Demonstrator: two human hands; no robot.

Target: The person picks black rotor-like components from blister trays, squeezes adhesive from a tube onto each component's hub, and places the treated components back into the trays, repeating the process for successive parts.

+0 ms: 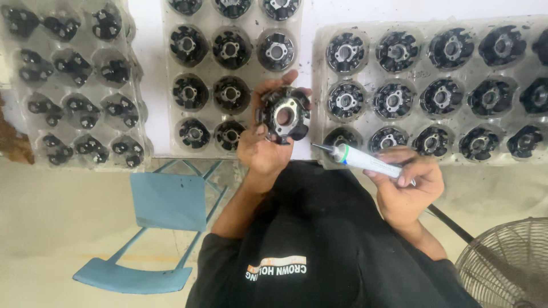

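Head view: near frame centre, the left hand (264,149) grips a black round ring-shaped metal part with a silvery inner rim (284,114), raised above the white surface (149,68). Lower right of centre, the right hand (408,182) is closed around a white tube with a green band (365,159), nozzle pointing left. Clear plastic trays of similar black parts (434,91) fill the upper frame. A blue chair (154,228) stands lower left.

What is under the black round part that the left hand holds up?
Under the black round part lies the white table between two clear trays of similar parts. The left hand covers its lower edge.
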